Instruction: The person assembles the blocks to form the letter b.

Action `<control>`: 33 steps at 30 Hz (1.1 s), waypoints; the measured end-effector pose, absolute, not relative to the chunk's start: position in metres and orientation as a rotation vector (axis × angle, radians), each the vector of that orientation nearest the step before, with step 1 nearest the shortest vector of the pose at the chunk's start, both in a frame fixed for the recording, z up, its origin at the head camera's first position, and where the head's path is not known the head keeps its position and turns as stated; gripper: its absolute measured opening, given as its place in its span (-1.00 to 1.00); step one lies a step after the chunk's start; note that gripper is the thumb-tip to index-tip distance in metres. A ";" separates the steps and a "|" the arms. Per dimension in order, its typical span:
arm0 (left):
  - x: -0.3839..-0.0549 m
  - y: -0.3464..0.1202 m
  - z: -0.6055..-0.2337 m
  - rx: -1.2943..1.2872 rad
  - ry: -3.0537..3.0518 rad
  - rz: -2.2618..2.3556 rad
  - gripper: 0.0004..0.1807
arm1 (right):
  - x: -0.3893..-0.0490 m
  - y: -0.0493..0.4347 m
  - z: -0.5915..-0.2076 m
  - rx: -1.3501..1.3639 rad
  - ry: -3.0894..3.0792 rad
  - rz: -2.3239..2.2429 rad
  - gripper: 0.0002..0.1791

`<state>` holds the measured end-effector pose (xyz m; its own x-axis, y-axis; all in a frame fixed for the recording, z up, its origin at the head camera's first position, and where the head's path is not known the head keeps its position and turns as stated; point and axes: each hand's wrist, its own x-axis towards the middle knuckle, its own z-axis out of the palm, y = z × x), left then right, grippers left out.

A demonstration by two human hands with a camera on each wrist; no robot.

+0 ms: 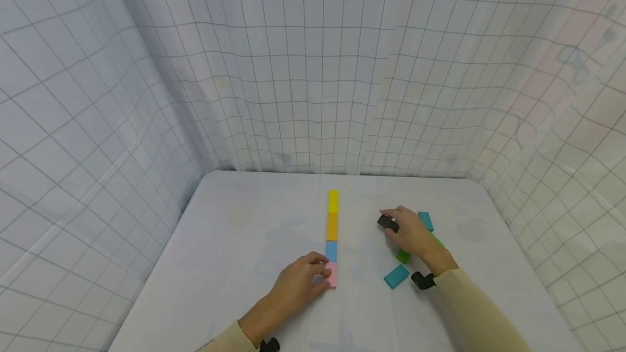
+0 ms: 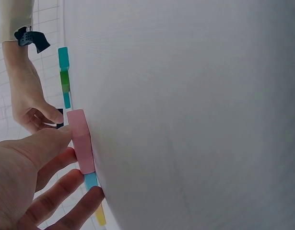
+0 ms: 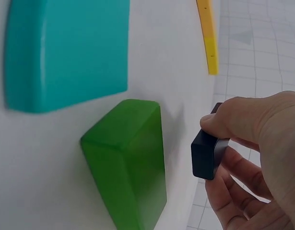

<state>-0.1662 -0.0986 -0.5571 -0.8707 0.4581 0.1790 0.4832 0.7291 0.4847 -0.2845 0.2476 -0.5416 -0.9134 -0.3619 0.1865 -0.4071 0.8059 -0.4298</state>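
Four-block row: a pink block (image 1: pixel 332 275) lies nearest, then a blue block (image 1: pixel 331 251), an orange block (image 1: pixel 332 226) and a yellow block (image 1: pixel 333 201) run end to end away from it. My left hand (image 1: pixel 296 285) rests at the left side of the pink block, thumb near its close end and loosely bent fingers along it toward the blue one. On the right, my right hand (image 1: pixel 412 232) pinches a black block (image 3: pixel 205 152) between thumb and fingers, raised over the table. Below its wrist are a teal block (image 1: pixel 396 276) and a green block (image 3: pixel 133 163).
Another teal block (image 1: pixel 425 221) lies beyond my right hand, with more green (image 1: pixel 437 239) partly hidden by the wrist. A white table (image 1: pixel 235 232) carries everything. Grid-patterned white curtains (image 1: pixel 313 69) hang at its back and sides.
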 end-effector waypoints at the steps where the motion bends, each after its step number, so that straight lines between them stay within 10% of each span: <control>1: -0.166 -0.099 -0.557 -0.785 -2.878 -0.826 -0.84 | -0.285 0.247 -0.542 0.618 -2.896 0.717 -0.44; 33: -0.167 -0.097 -0.556 -0.720 -2.958 -0.838 -0.85 | -0.290 0.212 -0.542 0.658 -2.973 0.690 -0.49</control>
